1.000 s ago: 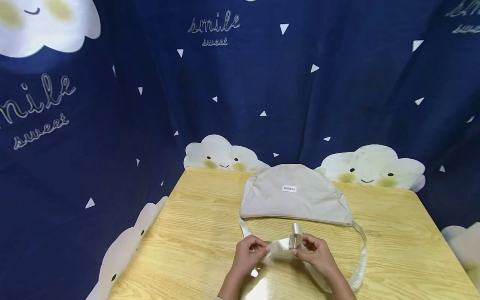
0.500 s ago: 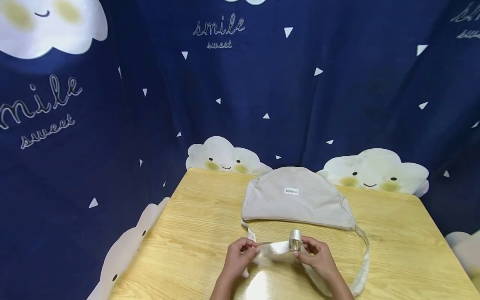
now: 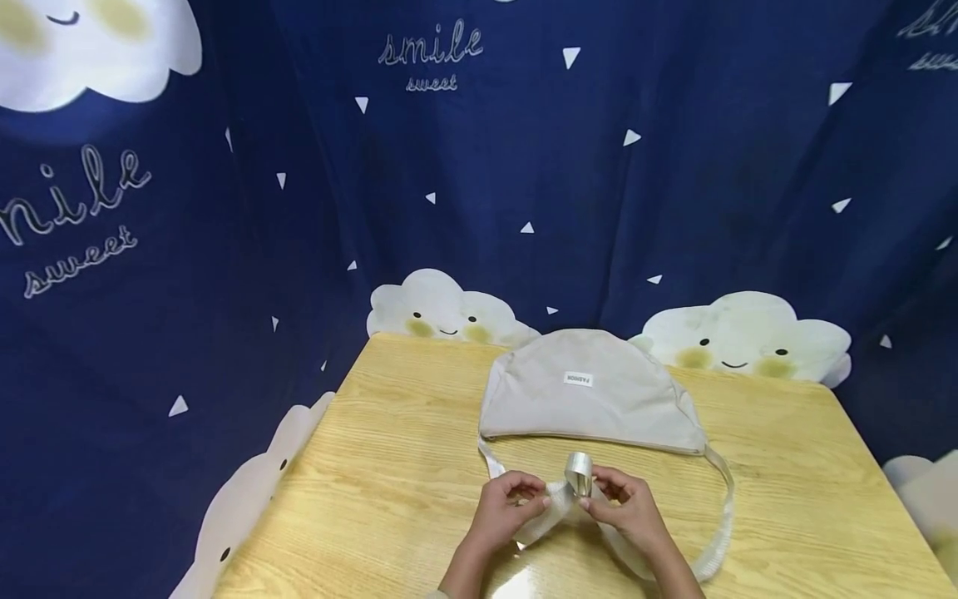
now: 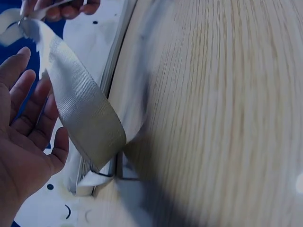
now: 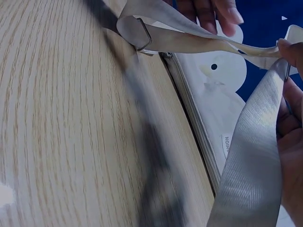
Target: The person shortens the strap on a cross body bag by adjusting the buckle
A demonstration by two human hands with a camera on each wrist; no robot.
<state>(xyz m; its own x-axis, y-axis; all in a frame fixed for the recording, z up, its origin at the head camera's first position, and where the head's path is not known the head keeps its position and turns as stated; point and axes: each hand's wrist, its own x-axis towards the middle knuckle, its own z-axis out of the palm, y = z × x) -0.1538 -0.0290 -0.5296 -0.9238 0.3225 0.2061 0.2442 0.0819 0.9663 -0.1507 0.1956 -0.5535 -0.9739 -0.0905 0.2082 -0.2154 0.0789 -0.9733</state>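
Observation:
A pale bag (image 3: 599,395) lies on the table with its long webbing strap (image 3: 540,526) reaching toward the person. My right hand (image 3: 627,506) pinches the strap at a metal buckle (image 5: 288,70), between thumb and fingers. A small strap loop (image 3: 578,471) stands up beside those fingertips. My left hand (image 3: 507,509) is near the buckle, fingertips close to the strap in the head view. From the left wrist, its fingers (image 4: 23,90) look spread, with a gap to the strap. Another metal ring (image 5: 144,34) sits on the strap's lower bend.
The wooden table (image 3: 389,433) bears the bag near its back edge. Strap lengths (image 3: 724,516) curve down at the right side of the bag. A dark blue curtain (image 3: 486,166) with clouds hangs behind and to the left.
My left hand, which pinched the strap, has moved right toward the buckle, its fingers parting from the strap. The strap between the hands now sags. The right hand keeps its pinch.

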